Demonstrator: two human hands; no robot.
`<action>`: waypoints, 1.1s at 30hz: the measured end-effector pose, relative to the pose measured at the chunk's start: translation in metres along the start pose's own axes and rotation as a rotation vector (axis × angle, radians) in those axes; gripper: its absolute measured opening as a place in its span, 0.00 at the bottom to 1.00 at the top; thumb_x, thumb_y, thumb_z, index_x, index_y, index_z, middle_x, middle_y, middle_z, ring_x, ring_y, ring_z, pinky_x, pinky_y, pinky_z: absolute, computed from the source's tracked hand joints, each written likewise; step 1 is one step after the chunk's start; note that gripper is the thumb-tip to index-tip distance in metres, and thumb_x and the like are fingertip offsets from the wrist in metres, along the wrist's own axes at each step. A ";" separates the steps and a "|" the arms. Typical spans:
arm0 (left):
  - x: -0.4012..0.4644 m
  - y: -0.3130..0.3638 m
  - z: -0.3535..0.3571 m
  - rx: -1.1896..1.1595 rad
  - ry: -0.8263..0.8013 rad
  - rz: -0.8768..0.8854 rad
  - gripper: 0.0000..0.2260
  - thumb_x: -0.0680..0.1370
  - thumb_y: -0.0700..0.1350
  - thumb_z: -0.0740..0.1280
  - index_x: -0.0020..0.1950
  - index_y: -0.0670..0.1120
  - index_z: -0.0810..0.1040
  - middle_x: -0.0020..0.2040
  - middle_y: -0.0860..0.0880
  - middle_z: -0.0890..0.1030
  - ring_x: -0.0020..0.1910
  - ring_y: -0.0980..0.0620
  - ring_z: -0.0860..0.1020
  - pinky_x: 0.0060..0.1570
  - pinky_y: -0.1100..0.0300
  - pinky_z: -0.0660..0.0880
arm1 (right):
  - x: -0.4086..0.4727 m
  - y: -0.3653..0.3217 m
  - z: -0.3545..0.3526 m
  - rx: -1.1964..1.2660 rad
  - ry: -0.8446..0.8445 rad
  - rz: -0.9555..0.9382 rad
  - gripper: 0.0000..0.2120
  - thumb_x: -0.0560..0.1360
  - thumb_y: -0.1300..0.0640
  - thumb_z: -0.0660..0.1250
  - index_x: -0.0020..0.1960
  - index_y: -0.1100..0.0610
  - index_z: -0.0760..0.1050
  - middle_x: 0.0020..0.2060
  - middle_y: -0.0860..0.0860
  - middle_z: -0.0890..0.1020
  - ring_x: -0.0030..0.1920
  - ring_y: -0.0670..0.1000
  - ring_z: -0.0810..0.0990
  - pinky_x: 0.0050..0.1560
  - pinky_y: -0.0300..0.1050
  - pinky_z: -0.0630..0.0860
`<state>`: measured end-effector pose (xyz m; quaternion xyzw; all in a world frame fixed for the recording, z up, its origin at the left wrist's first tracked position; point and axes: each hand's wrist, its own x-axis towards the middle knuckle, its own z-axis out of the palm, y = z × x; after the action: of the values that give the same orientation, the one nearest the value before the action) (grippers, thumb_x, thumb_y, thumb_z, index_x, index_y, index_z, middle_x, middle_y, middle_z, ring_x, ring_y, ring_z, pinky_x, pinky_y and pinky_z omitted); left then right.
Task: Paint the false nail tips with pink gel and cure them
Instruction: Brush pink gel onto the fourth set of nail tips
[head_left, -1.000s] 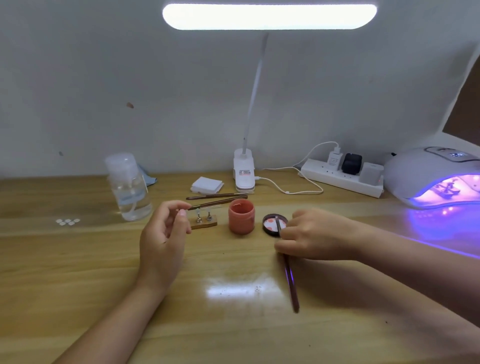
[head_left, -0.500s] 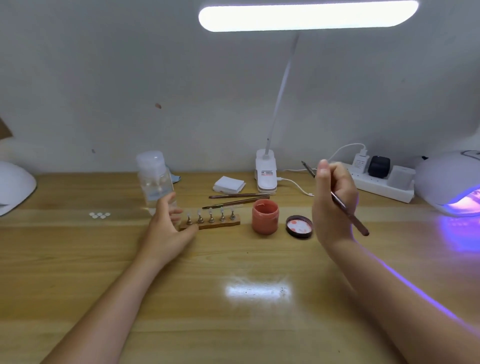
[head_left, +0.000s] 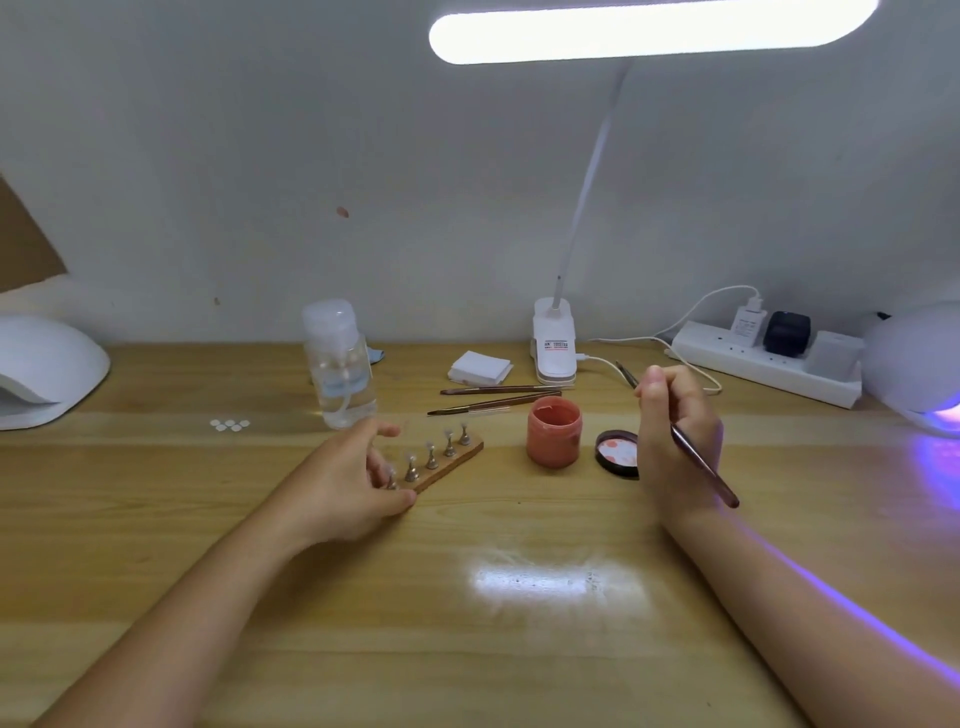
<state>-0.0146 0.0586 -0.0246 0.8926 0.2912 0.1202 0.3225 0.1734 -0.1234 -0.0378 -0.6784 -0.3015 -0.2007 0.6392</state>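
on wooden desk (head_left: 156, 519) under white wall: left hand (head_left: 347, 480) gripping nail stand (head_left: 447, 462), right hand (head_left: 675, 436) gripping brush (head_left: 701, 462)

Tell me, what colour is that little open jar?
Salmon pink jar, seen best in the head view.

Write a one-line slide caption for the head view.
Left hand holds the nail-tip stand; right hand grips a brush beside the open pink gel jar.

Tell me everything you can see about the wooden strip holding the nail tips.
The narrow brown wooden strip lies flat on the wooden desk, angled from lower left to upper right. Five small metal stands rise from it in a row, each topped by a clear false nail tip. The left hand grips its near end.
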 end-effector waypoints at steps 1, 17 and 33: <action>-0.007 0.002 0.000 0.041 -0.004 -0.018 0.30 0.69 0.48 0.74 0.66 0.53 0.64 0.40 0.53 0.77 0.34 0.60 0.73 0.34 0.66 0.66 | 0.000 0.000 0.000 0.005 0.006 0.000 0.14 0.76 0.53 0.54 0.37 0.61 0.68 0.25 0.47 0.65 0.27 0.39 0.67 0.28 0.30 0.62; -0.027 0.050 0.021 -0.314 0.125 0.347 0.20 0.68 0.50 0.72 0.54 0.56 0.67 0.43 0.55 0.78 0.37 0.62 0.73 0.37 0.76 0.66 | 0.004 0.002 -0.004 0.070 -0.006 0.057 0.15 0.79 0.54 0.57 0.35 0.60 0.66 0.27 0.48 0.65 0.28 0.41 0.65 0.29 0.33 0.61; 0.017 0.030 0.047 -0.211 -0.071 0.348 0.27 0.66 0.43 0.77 0.58 0.62 0.69 0.43 0.55 0.80 0.44 0.63 0.76 0.48 0.74 0.70 | 0.026 -0.019 -0.008 0.337 -0.210 0.287 0.15 0.74 0.49 0.65 0.32 0.56 0.75 0.21 0.48 0.75 0.23 0.42 0.69 0.25 0.30 0.65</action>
<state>0.0316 0.0263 -0.0406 0.8944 0.1069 0.1724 0.3987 0.1807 -0.1277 -0.0055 -0.6151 -0.2963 0.0170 0.7304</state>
